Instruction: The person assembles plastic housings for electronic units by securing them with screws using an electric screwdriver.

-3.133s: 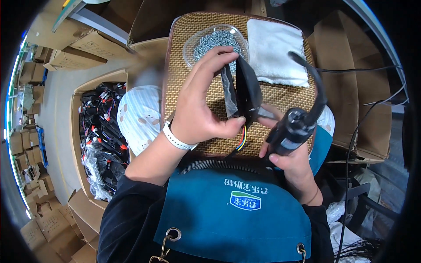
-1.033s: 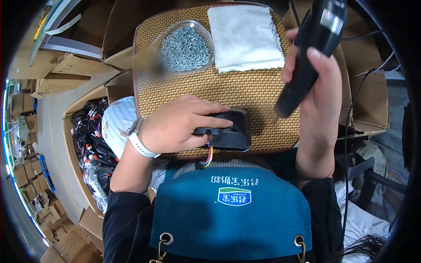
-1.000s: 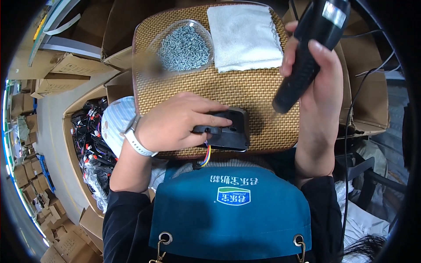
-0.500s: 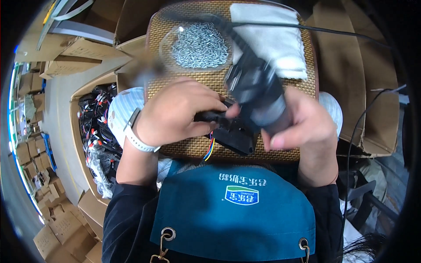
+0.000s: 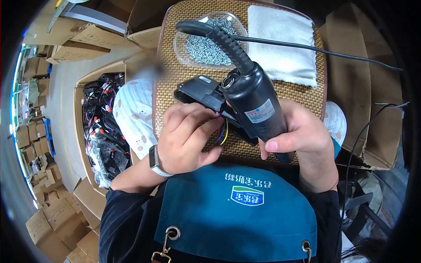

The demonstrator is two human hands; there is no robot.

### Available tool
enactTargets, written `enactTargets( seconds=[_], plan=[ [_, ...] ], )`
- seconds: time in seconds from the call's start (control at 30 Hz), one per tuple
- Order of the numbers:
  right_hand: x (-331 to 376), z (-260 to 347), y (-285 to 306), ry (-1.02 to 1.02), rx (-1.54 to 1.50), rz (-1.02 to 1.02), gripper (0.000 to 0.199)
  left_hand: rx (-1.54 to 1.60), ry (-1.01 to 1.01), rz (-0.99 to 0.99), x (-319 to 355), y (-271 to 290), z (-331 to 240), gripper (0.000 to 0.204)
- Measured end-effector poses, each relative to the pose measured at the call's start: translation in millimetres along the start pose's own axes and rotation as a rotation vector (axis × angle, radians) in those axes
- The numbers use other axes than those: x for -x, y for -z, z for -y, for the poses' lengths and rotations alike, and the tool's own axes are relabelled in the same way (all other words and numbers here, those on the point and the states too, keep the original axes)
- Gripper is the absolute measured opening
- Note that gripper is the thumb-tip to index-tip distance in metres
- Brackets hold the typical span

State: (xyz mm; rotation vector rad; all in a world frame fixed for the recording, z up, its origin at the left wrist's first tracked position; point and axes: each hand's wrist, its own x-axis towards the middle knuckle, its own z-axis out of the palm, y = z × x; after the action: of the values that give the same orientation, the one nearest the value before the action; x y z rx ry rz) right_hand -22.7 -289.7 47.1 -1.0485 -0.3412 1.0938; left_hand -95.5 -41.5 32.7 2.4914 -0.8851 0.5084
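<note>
My right hand (image 5: 302, 133) is wrapped round a black corded electric screwdriver (image 5: 252, 98), its cord end up and far, its tip hidden. A label sits on its barrel. To the left, my left hand (image 5: 188, 138) has curled fingers at thin coloured wires (image 5: 224, 131), with the thumb standing off below. These wires come from a black plastic unit (image 5: 199, 92) that lies tilted on the woven mat, just beyond the left fingertips. Another black flat part (image 5: 245, 133) shows partly beneath the screwdriver; whether it joins the unit I cannot tell.
A clear tray (image 5: 180, 52) of small silver screws stands at the far side of the woven-topped table (image 5: 166, 87), beside a folded white cloth (image 5: 285, 48). The screwdriver's cord crosses to the right. A carton (image 5: 79, 114) of wired black parts stands left; open cardboard boxes (image 5: 351, 87) stand right.
The black unit now lies farther off, turned with a small label showing. My left hand has drawn back toward me onto the wires. The screwdriver, blurred before, is now steady in my right hand.
</note>
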Motion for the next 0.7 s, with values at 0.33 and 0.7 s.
enactTargets(
  seconds=[0.33, 0.7],
  plan=[
    [2.6, -6.2, -15.1, 0.137, -0.166, -0.128, 0.05, -0.087, 0.118, 0.051, 32.6, -26.8, -8.6, 0.048],
    [18.0, -13.2, 24.7, 1.001, -0.016, -0.568, 0.059, 0.006, 0.143, 0.122, 39.7, -39.6, -9.7, 0.041]
  ],
)
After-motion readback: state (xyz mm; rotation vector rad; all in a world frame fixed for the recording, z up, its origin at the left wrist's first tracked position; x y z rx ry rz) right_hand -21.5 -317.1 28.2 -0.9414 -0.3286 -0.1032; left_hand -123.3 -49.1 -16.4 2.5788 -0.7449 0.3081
